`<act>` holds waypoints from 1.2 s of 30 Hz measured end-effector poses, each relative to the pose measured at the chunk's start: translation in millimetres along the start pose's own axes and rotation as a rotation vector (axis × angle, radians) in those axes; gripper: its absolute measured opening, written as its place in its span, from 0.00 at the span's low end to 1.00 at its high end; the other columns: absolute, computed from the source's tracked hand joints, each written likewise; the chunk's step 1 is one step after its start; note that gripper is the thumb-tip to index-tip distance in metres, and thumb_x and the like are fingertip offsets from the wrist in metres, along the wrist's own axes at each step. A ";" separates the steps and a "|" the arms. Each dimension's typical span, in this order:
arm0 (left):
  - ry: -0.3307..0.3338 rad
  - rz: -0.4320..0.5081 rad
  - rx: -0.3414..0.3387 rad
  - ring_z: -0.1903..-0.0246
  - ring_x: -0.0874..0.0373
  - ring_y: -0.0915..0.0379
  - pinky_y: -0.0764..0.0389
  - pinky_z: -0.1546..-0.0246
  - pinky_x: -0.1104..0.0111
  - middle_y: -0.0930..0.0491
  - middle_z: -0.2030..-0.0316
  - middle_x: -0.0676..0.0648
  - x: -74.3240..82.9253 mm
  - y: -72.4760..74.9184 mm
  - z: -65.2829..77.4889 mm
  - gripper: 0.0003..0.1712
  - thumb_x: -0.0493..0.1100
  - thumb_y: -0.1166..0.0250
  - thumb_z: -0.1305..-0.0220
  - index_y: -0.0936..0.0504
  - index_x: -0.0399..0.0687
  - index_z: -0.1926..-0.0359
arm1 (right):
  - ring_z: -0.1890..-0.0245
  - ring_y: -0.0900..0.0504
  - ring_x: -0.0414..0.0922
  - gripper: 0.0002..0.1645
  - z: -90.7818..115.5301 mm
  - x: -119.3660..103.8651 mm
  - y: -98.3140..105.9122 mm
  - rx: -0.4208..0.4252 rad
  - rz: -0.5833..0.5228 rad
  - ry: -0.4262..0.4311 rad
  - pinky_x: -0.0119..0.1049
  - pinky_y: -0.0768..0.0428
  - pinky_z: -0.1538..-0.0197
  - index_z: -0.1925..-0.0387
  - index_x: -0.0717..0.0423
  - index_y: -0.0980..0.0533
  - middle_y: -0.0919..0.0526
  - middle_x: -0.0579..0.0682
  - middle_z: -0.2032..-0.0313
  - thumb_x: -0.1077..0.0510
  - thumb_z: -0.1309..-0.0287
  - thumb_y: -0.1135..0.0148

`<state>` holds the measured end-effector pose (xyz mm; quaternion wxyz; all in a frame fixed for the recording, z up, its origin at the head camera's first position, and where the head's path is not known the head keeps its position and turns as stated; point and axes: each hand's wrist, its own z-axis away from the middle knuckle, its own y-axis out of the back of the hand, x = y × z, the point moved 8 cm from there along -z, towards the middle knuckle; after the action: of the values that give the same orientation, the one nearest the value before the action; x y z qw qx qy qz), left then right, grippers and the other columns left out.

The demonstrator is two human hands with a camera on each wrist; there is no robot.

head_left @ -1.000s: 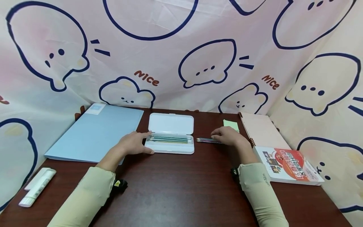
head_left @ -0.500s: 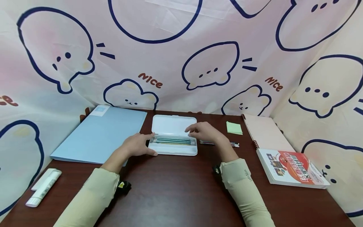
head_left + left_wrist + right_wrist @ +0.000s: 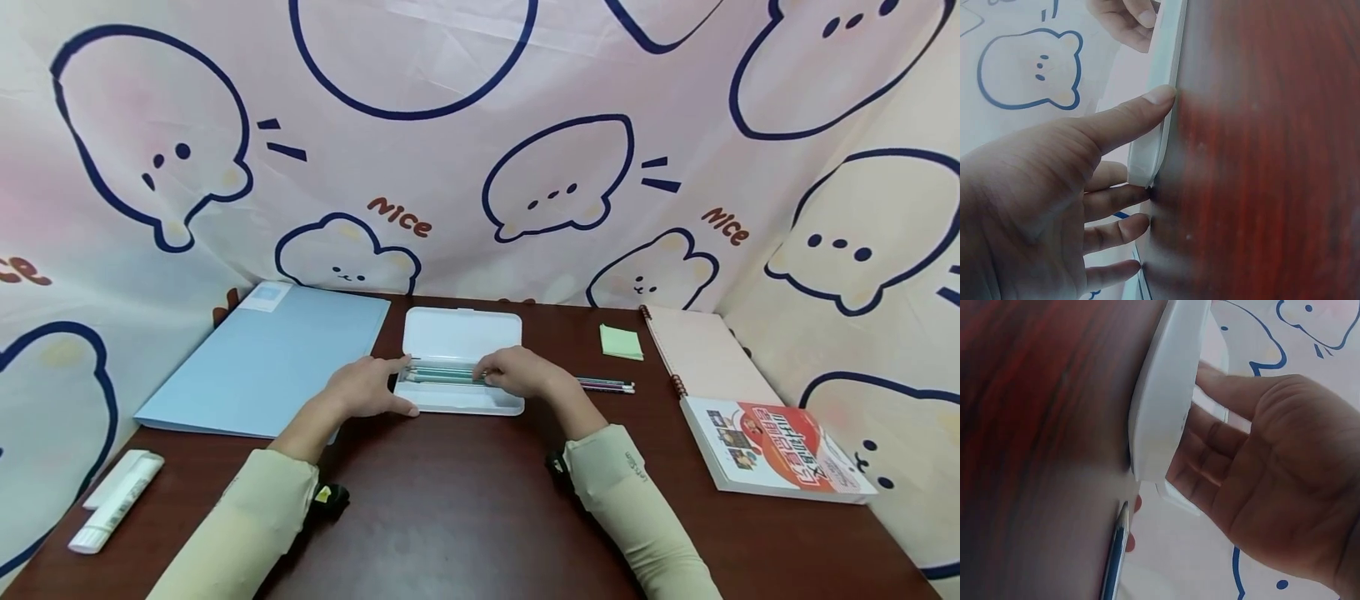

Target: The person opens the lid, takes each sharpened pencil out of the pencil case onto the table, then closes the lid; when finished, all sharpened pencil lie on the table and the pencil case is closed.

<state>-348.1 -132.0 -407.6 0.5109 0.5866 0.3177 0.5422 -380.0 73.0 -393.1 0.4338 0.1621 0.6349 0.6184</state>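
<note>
A white pencil case (image 3: 457, 403) lies on the table with its lid (image 3: 462, 332) raised at the back. Several green pencils (image 3: 438, 375) lie inside it, lengthwise. My left hand (image 3: 363, 387) holds the case's left end; in the left wrist view the thumb presses the front edge and fingers sit at the end wall. My right hand (image 3: 521, 372) reaches over the case's right end with bent fingers down at the pencils. In the right wrist view the case wall hides its fingertips, so I cannot tell whether they pinch a pencil. Dark pencils (image 3: 606, 385) lie right of the case.
A blue folder (image 3: 270, 358) lies to the left, near a white tube-shaped item (image 3: 116, 504). Green sticky notes (image 3: 621, 342), a spiral notebook (image 3: 708, 354) and a thick red-and-white book (image 3: 780, 446) are on the right. A patterned cloth (image 3: 450, 167) backs the table.
My right hand has moved left from the dark pencils outside, over the case, and down to the green pencils in it. My left hand stays at the case's left end.
</note>
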 end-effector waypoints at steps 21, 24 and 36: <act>0.007 -0.001 -0.014 0.39 0.40 0.27 0.25 0.43 0.45 0.26 0.33 0.36 0.1 0.8 -1.4 0.56 0.67 0.25 0.48 0.35 0.51 0.24 | 0.63 0.23 0.42 0.08 -2.6 -3.5 5.8 0.057 0.091 -0.001 0.38 0.22 0.54 0.56 0.53 0.15 0.14 0.45 0.59 0.61 0.31 0.40; 0.001 -0.001 -0.009 0.40 0.41 0.27 0.25 0.43 0.46 0.26 0.33 0.36 0.1 1.1 -2.7 0.56 0.68 0.25 0.49 0.35 0.50 0.24 | 0.60 0.20 0.42 0.09 0.8 -1.3 13.3 0.099 0.087 0.005 0.40 0.20 0.50 0.54 0.52 0.15 0.13 0.46 0.56 0.60 0.31 0.38; 0.015 0.007 -0.017 0.37 0.40 0.28 0.26 0.41 0.44 0.27 0.31 0.37 -2.3 -2.8 -4.4 0.58 0.69 0.25 0.50 0.35 0.51 0.24 | 0.58 0.18 0.43 0.10 31.9 25.4 45.8 0.239 0.053 -0.012 0.42 0.19 0.50 0.53 0.48 0.14 0.11 0.46 0.55 0.58 0.33 0.35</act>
<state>-352.4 -132.2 -411.4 0.5114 0.5794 0.3150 0.5510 -385.7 120.7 -355.2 0.3985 0.2331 0.6971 0.5486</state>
